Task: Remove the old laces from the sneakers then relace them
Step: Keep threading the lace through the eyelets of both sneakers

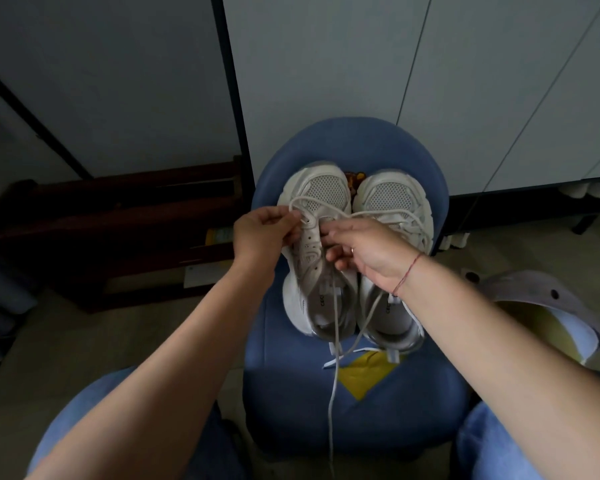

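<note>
Knees in jeans (84, 410) nearest, at both lower corners. Between them blue chair (291, 393); lace (333, 393) hangs over its front edge. On seat, left sneaker (326, 190) and right sneaker (390, 195), white, side by side, toes pointing away. Left hand (260, 233) pinches lace between thumb and curled fingers at left sneaker's eyelets near toe. Right hand (371, 251) over same sneaker's tongue, fingers curled round lace. Lace loops across both toes. Grey cap (541, 296) at right. Grey panels (326, 81) behind.
</note>
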Motion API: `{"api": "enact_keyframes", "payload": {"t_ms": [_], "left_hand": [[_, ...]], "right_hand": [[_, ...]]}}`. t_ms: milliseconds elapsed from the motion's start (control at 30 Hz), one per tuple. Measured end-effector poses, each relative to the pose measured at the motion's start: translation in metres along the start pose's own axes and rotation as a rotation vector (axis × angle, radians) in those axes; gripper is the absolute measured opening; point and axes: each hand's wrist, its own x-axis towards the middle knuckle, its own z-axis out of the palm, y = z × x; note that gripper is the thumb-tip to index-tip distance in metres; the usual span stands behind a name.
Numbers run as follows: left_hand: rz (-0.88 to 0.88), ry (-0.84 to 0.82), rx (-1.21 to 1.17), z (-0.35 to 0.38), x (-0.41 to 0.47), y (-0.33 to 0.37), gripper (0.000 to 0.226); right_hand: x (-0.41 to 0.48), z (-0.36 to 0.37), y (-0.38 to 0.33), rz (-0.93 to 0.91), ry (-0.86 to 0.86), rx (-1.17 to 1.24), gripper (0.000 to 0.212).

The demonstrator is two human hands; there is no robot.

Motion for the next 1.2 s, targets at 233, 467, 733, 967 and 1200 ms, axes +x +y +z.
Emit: {"api": "enact_keyframes", "payload": {"t_ms": [233, 467, 733, 967, 1200], "left_hand": [[0.115, 0.103, 0.069, 0.009, -0.007, -0.006, 0.002], [0.162, 0.135, 0.070, 0.011, -0.006, -0.010, 0.003], [0.114, 0.013, 0.141, 0.008, -0.002, -0.014, 0.006], [-0.081, -0.106, -0.016, 0.004, 0.006, -0.010, 0.005], [0.163, -0.042, 0.176, 0.003, -0.003, -0.011, 0.016]], "right_hand": [[0.001, 0.002, 0.004, -0.014, 0.006, 0.006, 0.030], [0.002, 0.002, 0.005, -0.024, -0.002, -0.045, 0.036], [-0.001, 0.003, 0.005, -0.039, 0.005, 0.068, 0.032], [-0.001, 0.004, 0.006, -0.055, -0.050, 0.079, 0.024], [0.000, 0.002, 0.007, -0.063, -0.064, 0.064, 0.026]]}}
